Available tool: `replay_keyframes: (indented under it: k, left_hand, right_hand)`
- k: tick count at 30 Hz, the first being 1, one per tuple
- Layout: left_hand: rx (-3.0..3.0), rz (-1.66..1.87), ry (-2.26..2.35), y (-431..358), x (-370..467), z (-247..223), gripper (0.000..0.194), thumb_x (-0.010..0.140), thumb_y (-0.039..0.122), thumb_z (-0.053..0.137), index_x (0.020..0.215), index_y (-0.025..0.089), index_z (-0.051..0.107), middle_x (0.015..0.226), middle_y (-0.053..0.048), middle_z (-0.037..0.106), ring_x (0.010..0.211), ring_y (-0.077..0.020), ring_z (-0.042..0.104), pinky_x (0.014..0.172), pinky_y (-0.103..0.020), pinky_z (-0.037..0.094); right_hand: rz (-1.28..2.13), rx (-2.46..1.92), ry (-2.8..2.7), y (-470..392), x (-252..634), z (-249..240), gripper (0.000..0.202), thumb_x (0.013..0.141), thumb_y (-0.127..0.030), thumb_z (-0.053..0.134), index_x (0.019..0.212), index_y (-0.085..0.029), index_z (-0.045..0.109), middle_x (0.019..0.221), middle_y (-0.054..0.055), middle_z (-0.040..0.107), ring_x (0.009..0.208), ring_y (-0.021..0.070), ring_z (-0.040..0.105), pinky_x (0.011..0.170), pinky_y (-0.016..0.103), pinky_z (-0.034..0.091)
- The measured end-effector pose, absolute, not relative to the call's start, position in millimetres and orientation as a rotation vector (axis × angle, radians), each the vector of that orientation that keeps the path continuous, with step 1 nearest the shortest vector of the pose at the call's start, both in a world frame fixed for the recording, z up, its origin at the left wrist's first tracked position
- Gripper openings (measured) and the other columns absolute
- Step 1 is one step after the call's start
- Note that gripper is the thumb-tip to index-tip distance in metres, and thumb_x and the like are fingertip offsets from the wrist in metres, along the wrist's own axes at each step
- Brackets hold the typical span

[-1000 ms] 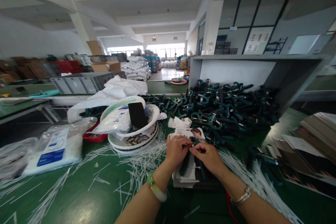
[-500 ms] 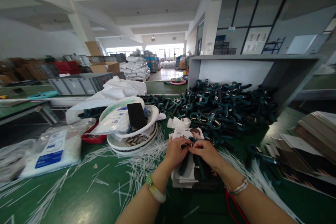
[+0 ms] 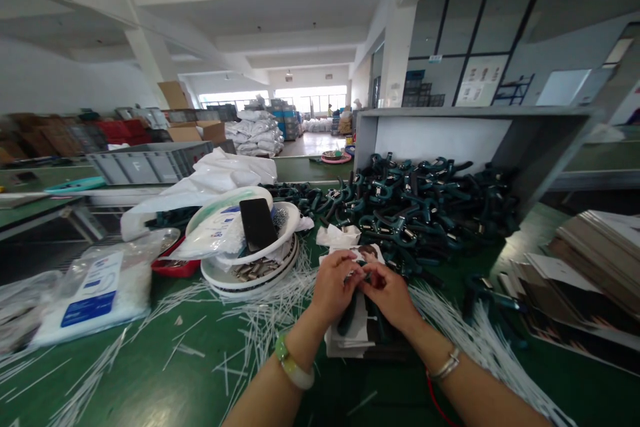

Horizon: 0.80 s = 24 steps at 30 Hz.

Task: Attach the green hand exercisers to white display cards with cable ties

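My left hand [image 3: 336,283] and my right hand [image 3: 389,291] meet with fingertips pinched together at the upper end of a dark green two-handled hand tool [image 3: 346,320]. Its handles point toward me over a stack of printed cards [image 3: 350,345]. Both hands are closed, and my fingers cover whatever small piece lies between them. Past my fingertips a white crumpled wrapper [image 3: 338,235] touches the far edge of the cards. Thin white plastic strips [image 3: 280,307] that look like cable ties lie scattered left of my hands, with another bundle [image 3: 450,320] on the right.
A heap of similar dark green tools [image 3: 415,207] fills the back, before a grey box frame [image 3: 475,111]. Left of me stand white basins [image 3: 210,280] with metal parts and a black phone [image 3: 257,223], plus a plastic bag [image 3: 100,300]. More cards [image 3: 590,267] are piled at right.
My left hand has turned and its fingers have curled over more, now raised slightly. Both hands stay together at the tool's upper end. The view has shifted a little.
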<state>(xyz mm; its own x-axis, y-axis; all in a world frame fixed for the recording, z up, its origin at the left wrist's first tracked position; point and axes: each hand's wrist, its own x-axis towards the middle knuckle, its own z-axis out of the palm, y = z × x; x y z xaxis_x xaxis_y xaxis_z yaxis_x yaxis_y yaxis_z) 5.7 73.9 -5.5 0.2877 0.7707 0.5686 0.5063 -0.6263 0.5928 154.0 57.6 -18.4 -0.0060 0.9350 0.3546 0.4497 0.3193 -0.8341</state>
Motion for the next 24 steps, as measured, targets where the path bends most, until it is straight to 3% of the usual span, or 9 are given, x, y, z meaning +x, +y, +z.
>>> replay_keyframes:
  k: [2, 8, 14, 16, 19, 24]
  left_hand:
    - [2.331, 1.316, 1.186, 71, 7, -3, 0.010, 0.080, 0.023, 0.056, 0.080, 0.021, 0.066, 0.106, -0.006, 0.057, 0.100, -0.0191, 0.052, 0.091, -0.035, 0.040]
    - [2.331, 1.455, 1.221, 58, 12, 0, 0.014, 0.082, 0.023, 0.051, 0.078, 0.019, 0.064, 0.089, -0.006, 0.054, 0.089, -0.0184, 0.050, 0.081, -0.033, 0.041]
    - [2.389, 1.499, 1.152, 47, 13, 3, 0.019, 0.083, 0.022, 0.045, 0.077, 0.019, 0.063, 0.090, -0.006, 0.055, 0.089, -0.0190, 0.050, 0.081, -0.033, 0.041]
    - [2.324, 1.426, 1.206, 46, 9, 1, 0.014, 0.082, 0.026, 0.050, 0.086, 0.020, 0.062, 0.093, -0.006, 0.056, 0.092, -0.0196, 0.051, 0.083, -0.034, 0.041]
    - [2.216, 1.186, 1.363, 45, 4, -5, 0.024, 0.077, 0.026, 0.057, 0.100, 0.020, 0.058, 0.102, -0.007, 0.058, 0.098, -0.0221, 0.051, 0.088, -0.037, 0.041]
    - [2.179, 0.986, 1.599, 42, 7, -13, 0.024, 0.077, 0.018, 0.052, 0.098, 0.023, 0.060, 0.108, -0.006, 0.059, 0.103, -0.0247, 0.050, 0.091, -0.040, 0.039]
  right_hand:
    - [0.565, -1.198, -1.589, 53, 154, -18, 0.023, 0.072, -0.039, 0.060, 0.082, -0.019, 0.066, 0.061, -0.001, 0.050, 0.056, 0.0135, 0.046, 0.051, 0.024, 0.037]
    - [0.459, -1.218, -1.830, 54, 155, -12, 0.017, 0.079, -0.028, 0.050, 0.074, -0.020, 0.065, 0.083, 0.006, 0.064, 0.079, 0.0188, 0.058, 0.070, 0.030, 0.044]
    - [0.373, -1.425, -2.153, 70, 157, -4, 0.012, 0.075, -0.026, 0.055, 0.075, -0.021, 0.066, 0.115, 0.008, 0.062, 0.102, 0.0234, 0.057, 0.082, 0.034, 0.043]
    - [0.383, -1.323, -2.075, 73, 160, -9, 0.013, 0.077, -0.026, 0.054, 0.078, -0.021, 0.066, 0.110, 0.008, 0.064, 0.102, 0.0228, 0.057, 0.084, 0.034, 0.043]
    - [0.382, -1.169, -1.837, 72, 162, -17, 0.018, 0.083, -0.030, 0.050, 0.076, -0.020, 0.063, 0.093, 0.008, 0.066, 0.095, 0.0211, 0.059, 0.082, 0.034, 0.044]
    - [0.260, -1.069, -2.051, 52, 162, -13, 0.020, 0.087, -0.025, 0.044, 0.076, -0.019, 0.060, 0.081, 0.006, 0.061, 0.084, 0.0186, 0.057, 0.076, 0.031, 0.043]
